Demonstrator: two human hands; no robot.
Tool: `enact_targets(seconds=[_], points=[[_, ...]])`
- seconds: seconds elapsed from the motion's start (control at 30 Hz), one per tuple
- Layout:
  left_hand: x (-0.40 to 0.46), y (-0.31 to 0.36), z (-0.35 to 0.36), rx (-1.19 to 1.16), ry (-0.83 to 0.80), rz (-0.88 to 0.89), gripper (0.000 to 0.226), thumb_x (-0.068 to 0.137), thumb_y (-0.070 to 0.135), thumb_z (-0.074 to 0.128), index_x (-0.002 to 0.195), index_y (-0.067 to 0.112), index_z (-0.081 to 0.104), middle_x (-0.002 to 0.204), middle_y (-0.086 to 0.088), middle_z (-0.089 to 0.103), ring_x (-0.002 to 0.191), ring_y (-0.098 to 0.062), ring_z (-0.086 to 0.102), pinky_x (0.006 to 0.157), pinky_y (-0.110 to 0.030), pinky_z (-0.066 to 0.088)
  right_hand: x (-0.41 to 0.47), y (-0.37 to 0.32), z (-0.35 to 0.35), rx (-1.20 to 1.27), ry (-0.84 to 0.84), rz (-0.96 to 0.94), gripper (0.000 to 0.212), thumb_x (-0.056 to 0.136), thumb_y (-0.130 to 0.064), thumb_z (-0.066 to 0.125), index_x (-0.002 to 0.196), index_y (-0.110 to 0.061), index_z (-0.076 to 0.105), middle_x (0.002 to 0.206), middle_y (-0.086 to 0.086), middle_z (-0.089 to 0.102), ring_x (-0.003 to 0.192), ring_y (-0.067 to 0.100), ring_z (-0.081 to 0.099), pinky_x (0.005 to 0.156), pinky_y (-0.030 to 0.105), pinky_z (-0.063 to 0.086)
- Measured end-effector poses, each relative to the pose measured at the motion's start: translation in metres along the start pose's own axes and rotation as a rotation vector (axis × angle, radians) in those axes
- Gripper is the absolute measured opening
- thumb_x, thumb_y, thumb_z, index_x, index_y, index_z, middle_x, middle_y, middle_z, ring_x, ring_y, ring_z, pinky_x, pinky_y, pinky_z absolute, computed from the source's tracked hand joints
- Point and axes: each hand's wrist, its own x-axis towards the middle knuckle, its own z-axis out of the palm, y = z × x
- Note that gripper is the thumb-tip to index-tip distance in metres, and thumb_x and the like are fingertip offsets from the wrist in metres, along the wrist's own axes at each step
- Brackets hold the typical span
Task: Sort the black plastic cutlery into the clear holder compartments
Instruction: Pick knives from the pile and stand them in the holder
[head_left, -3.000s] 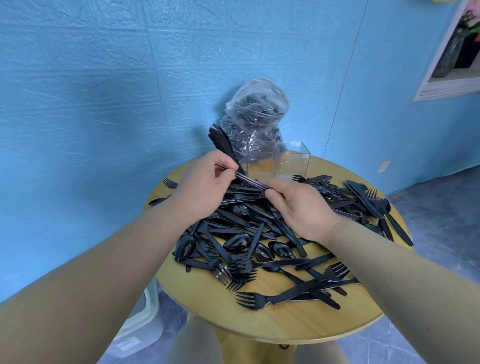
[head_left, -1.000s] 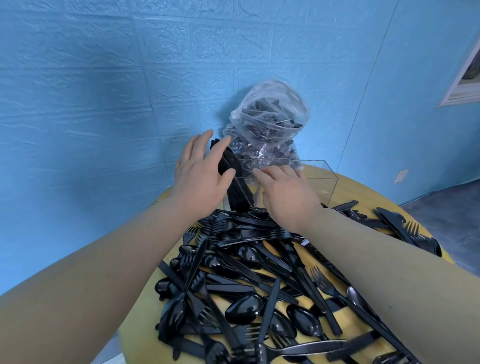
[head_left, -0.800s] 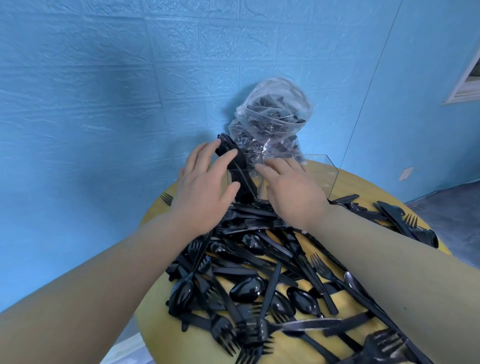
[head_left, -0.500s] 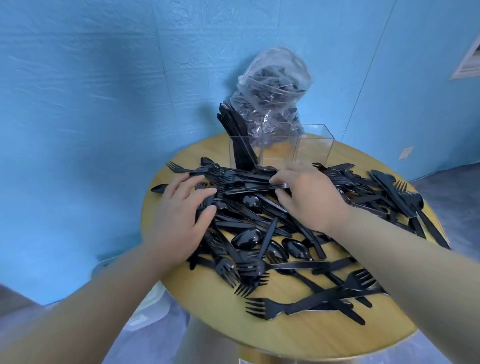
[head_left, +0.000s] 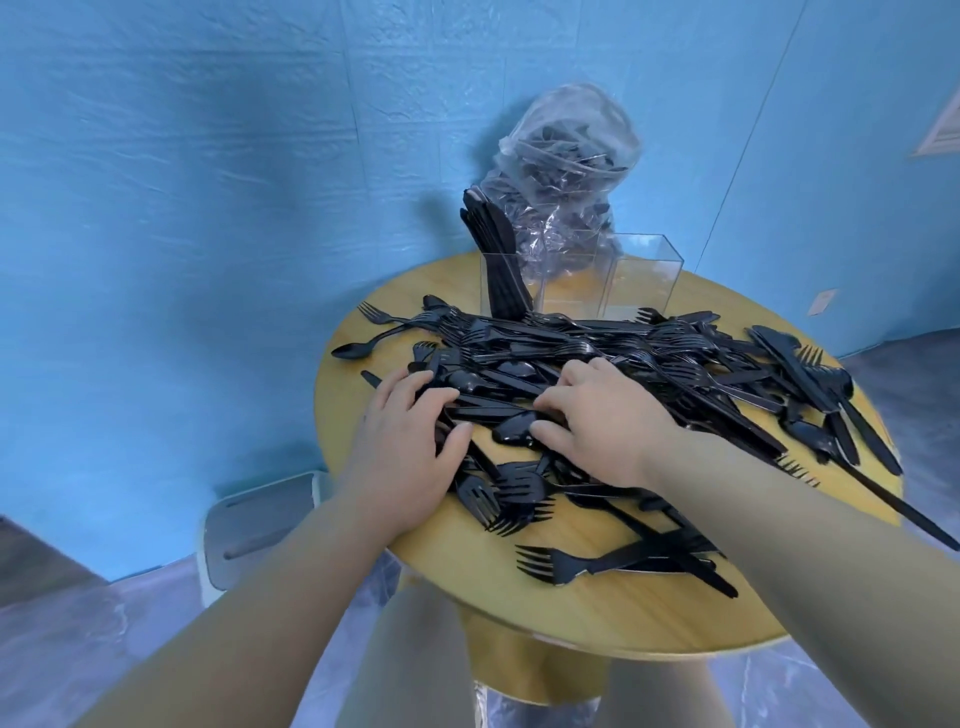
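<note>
Head view, left hand, right hand, cutlery

Blue wall, grey floor (marbled)

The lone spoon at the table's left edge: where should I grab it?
Pinch the spoon mid-handle from above. Its bowl lies free on bare table at the left, while the handle's far end runs under the pile; draw it out leftward.

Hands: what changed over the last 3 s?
Both hands carried a knife from the pile to the holder's left compartment, let go, and came back: left hand and right hand now rest on the pile. Bag unchanged.
</note>
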Motion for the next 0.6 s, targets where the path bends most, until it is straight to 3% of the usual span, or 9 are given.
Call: enact_targets(seconds=[0.17,0.37,0.6], points=[[-0.001,-0.001,0.0,-0.095,0.094,-0.06,0.046,0.09,0.044,0.055,0.128,0.018,0.05,0.146,0.002,0.034,0.139,-0.014,0.022,0.114,-0.031,0.022,0.001,-0.001,-0.001,-0.004,0.014,0.063,0.046,0.098,-0.046,0.036,0.133,-0.02,0.05,0.121,0.004,0.05,0.117,0.023,0.041,0.098,0.034,0.037],[0.002,-0.002,0.001,-0.066,0.118,-0.13,0.057,0.082,0.054,0.058,0.124,0.016,0.049,0.146,-0.002,0.035,0.139,-0.017,0.022,0.115,-0.038,0.025,0.017,-0.018,-0.002,0.018,0.109,-0.047,0.043,0.097,-0.044,0.043,0.134,-0.025,0.051,0.121,0.001,0.051,0.115,0.021,0.04,0.094,0.029,0.035],[0.002,-0.002,-0.001,-0.091,0.084,-0.155,0.063,0.079,0.058,0.061,0.125,0.018,0.046,0.149,0.0,0.028,0.142,-0.016,0.016,0.116,-0.038,0.021,0.035,-0.018,0.007,0.0,0.088,-0.028,0.027,0.093,-0.036,0.051,0.113,-0.021,0.061,0.106,0.0,0.06,0.104,0.021,0.049,0.085,0.032,0.044]])
